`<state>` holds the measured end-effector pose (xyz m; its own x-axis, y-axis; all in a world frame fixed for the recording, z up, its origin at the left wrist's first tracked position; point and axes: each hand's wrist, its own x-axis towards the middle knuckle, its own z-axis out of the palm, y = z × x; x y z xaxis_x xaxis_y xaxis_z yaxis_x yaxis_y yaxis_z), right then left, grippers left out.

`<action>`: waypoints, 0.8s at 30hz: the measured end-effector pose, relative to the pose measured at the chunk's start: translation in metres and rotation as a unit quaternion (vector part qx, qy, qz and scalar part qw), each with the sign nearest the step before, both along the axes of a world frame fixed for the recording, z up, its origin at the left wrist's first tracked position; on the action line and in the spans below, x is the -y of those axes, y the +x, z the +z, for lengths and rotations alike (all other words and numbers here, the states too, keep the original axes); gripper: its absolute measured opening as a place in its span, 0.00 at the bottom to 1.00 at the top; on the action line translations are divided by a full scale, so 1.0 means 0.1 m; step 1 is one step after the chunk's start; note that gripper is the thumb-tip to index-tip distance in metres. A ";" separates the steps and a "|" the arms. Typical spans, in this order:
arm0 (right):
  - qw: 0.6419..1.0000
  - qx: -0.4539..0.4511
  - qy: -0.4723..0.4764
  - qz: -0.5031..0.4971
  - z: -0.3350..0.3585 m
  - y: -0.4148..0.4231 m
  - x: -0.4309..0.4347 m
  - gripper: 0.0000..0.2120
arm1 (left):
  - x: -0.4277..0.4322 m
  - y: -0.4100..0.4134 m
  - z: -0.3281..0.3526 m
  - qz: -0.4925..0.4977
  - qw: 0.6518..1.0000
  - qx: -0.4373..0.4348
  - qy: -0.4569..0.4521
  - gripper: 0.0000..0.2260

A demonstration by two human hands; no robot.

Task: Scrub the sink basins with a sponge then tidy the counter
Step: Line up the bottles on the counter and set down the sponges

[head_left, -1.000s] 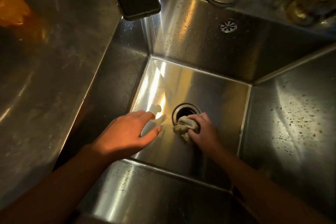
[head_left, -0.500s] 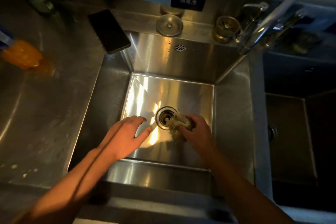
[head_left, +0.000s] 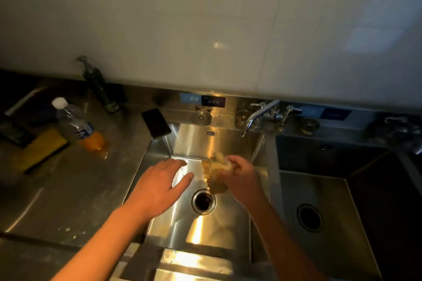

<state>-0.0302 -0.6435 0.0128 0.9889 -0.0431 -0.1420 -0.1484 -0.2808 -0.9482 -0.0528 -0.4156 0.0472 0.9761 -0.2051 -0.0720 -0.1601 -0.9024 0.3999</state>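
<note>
My right hand (head_left: 239,175) grips a crumpled, pale, net-like sponge (head_left: 213,175) and holds it lifted above the left steel basin (head_left: 159,223), over the round drain (head_left: 203,202). My left hand (head_left: 159,185) hovers over the basin's left side with fingers spread, holding nothing. A second, darker basin (head_left: 342,207) lies to the right, with its own drain (head_left: 309,217).
A black phone (head_left: 156,123) lies at the basin's back left corner. On the left counter stand a bottle of orange drink (head_left: 78,126), a yellow pad (head_left: 40,148) and a dark pump bottle (head_left: 100,89). A chrome tap (head_left: 258,115) and drain plugs sit on the back ledge.
My right hand has lifted the sponge off the drain and up above the basin. My left hand has risen too. The view has pulled back and tilted up to show the wall and counter.
</note>
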 end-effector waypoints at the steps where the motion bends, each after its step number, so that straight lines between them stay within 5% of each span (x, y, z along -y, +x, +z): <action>1: 1.000 0.011 0.008 0.006 0.15 0.00 0.02 0.12 | 0.02 0.00 0.13 0.002 1.000 0.019 0.002 0.29; 11: 0.997 0.066 0.016 0.044 0.83 -0.07 0.17 0.17 | 0.22 -0.17 0.71 0.008 0.994 0.109 -0.012 0.27; 24: 0.994 0.043 0.087 0.052 0.72 -0.12 -0.08 0.17 | 0.02 -0.36 0.62 0.043 0.995 0.089 -0.018 0.26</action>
